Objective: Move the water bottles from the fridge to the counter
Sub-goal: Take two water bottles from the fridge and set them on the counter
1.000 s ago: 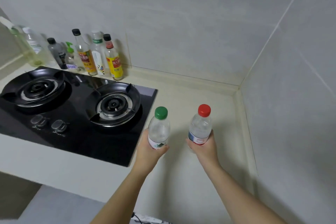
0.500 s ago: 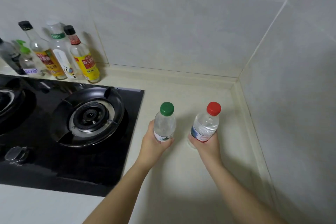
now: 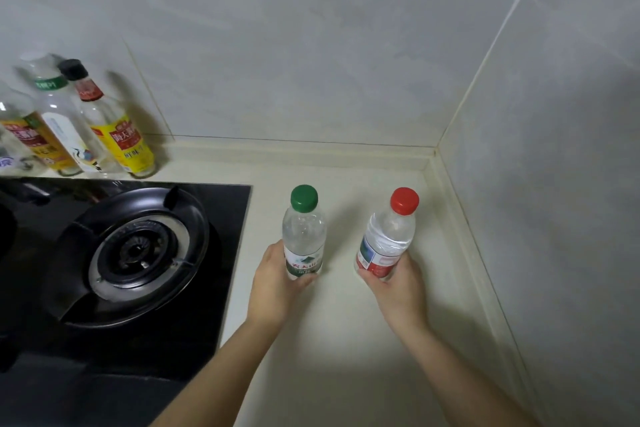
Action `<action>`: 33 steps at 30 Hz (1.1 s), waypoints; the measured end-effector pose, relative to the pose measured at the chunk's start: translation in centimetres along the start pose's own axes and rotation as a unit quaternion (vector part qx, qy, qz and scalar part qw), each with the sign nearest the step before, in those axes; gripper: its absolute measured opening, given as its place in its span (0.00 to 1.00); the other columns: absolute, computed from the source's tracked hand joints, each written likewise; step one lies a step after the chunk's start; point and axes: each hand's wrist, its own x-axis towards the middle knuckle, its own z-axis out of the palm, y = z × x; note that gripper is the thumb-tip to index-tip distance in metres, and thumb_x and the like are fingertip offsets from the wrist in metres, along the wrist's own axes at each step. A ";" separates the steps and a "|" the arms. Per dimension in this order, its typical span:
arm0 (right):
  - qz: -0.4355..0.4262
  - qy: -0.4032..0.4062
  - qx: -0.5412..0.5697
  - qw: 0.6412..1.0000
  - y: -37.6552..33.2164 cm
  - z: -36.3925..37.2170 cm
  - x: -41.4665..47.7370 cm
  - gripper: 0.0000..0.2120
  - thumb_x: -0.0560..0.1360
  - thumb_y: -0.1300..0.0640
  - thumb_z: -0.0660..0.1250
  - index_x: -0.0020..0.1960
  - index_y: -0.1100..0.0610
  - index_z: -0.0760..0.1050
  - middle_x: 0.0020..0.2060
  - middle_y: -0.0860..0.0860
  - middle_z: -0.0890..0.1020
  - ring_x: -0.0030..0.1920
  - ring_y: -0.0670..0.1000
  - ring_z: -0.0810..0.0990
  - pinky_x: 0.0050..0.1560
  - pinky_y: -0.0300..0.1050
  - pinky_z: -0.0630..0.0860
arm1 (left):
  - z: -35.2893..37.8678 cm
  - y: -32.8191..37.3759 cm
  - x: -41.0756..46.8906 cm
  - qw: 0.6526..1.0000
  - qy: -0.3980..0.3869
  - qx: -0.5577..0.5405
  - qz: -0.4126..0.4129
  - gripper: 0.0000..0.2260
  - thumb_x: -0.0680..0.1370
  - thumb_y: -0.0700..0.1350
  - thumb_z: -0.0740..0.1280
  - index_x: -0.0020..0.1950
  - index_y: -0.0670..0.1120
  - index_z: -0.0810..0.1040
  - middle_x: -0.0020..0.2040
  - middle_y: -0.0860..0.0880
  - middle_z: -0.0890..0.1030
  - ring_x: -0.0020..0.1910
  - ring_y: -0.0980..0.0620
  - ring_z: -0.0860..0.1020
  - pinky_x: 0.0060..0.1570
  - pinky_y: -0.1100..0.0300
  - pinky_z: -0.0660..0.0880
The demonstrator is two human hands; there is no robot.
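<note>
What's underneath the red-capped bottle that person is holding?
The pale counter lies below the red-capped bottle, near the corner. The right hand wraps its lower part, hiding the base, so whether it touches the counter cannot be told.

Two slender forearms, bare seemingly to the elbow where the frame cuts them, end in the left hand and right hand.

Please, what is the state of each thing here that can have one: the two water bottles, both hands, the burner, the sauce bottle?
green-capped bottle: capped, upright, held low over the counter
red-capped bottle: capped, tilted, held
left hand: grips the green-capped bottle
right hand: grips the red-capped bottle
gas burner: no flame visible
yellow-label bottle: capped, standing by the wall
</note>
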 end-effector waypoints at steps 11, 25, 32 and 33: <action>-0.004 0.038 -0.082 0.996 -1.8 -4.7 9.7 0.27 0.61 0.34 0.74 0.53 0.50 0.79 0.44 0.46 0.84 0.42 0.48 0.82 0.42 0.47 0.80 | 7.1 5.3 10.3 0.999 -0.029 0.030 0.030 0.23 0.68 0.48 0.78 0.60 0.47 0.75 0.56 0.49 0.77 0.53 0.50 0.77 0.48 0.61 0.70; 0.079 0.049 -0.146 0.985 -2.5 -5.9 18.6 0.26 0.73 0.48 0.75 0.63 0.62 0.74 0.58 0.59 0.82 0.58 0.60 0.81 0.53 0.49 0.76 | 14.3 11.0 18.4 0.995 -0.040 0.089 0.033 0.23 0.70 0.50 0.77 0.60 0.43 0.74 0.57 0.45 0.73 0.53 0.44 0.78 0.51 0.53 0.74; 0.090 0.030 -0.293 0.951 -3.7 -6.0 20.4 0.19 0.81 0.48 0.64 0.63 0.62 0.77 0.60 0.59 0.80 0.59 0.59 0.80 0.54 0.48 0.76 | 15.6 12.7 20.4 0.992 -0.055 0.110 0.034 0.25 0.69 0.51 0.78 0.60 0.42 0.75 0.56 0.44 0.75 0.52 0.45 0.78 0.51 0.53 0.75; 0.089 0.027 -0.297 0.950 -3.8 -6.0 20.7 0.19 0.81 0.48 0.64 0.63 0.62 0.77 0.60 0.59 0.80 0.60 0.59 0.80 0.55 0.48 0.76 | 15.7 12.7 20.6 0.992 -0.057 0.111 0.034 0.25 0.69 0.51 0.78 0.59 0.42 0.76 0.56 0.44 0.75 0.52 0.45 0.78 0.51 0.53 0.75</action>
